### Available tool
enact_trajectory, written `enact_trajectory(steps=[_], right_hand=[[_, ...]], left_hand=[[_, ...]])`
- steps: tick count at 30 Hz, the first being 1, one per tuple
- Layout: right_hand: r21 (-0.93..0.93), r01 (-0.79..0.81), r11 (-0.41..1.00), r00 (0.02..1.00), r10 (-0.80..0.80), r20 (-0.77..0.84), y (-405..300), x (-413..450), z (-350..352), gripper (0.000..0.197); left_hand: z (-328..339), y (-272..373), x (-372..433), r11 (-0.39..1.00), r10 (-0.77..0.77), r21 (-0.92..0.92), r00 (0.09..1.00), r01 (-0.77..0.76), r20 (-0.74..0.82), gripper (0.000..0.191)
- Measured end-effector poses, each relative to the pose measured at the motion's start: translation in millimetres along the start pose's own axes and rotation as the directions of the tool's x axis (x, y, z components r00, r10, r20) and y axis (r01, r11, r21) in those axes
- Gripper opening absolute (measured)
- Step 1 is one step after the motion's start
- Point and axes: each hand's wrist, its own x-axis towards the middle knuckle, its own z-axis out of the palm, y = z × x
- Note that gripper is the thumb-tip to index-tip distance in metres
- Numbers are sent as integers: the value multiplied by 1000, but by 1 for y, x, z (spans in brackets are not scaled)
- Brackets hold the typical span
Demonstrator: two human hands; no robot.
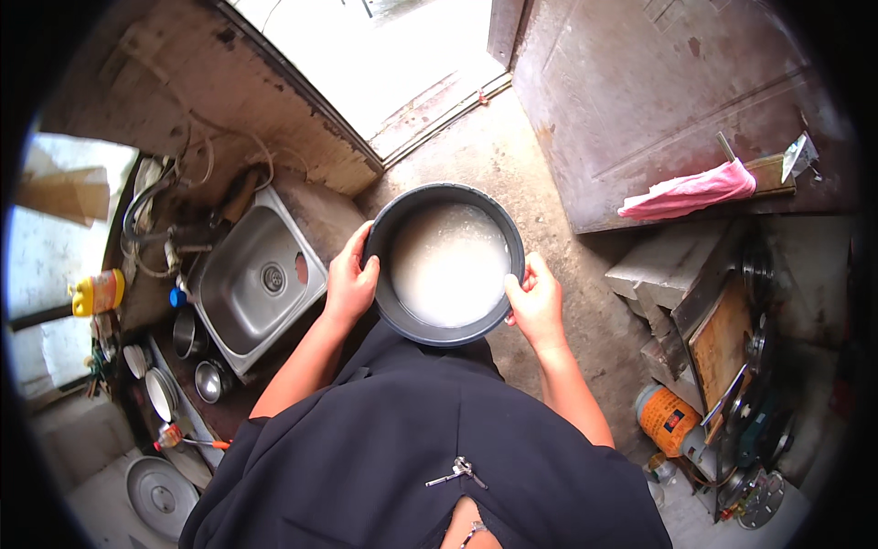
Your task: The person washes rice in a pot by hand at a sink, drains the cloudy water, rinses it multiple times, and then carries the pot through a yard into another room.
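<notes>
A dark round pot (439, 333), like a rice cooker's inner pot, is held in front of my body at about waist height. Cloudy whitish liquid (453, 267) fills its lower part, with pale grains, apparently rice, showing near the far side. My left hand (351, 281) grips the left side of the rim, thumb on the near side. On the opposite side my right hand (538, 302) clasps the rim, its thumb over the edge and fingers outside. The pot's underside is hidden.
A stainless steel sink (254, 316) with a faucet lies to the left, metal bowls (210, 381) beside it. Ahead is an open doorway (411, 75). On the right stand a door (617, 103) with a pink cloth (693, 192), a cutting board (720, 336) and an orange-labelled container (665, 418).
</notes>
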Motion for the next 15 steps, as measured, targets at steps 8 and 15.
enact_trajectory(steps=[8,15], right_hand=[[-5,-30,1000,997,30,-67,-42,136,-12,20],[-85,-24,996,1000,24,-7,-129,271,14,21]], left_hand=[[31,-2,161,996,17,-84,999,-14,35,50],[11,13,297,999,19,48,997,-15,-80,48]])
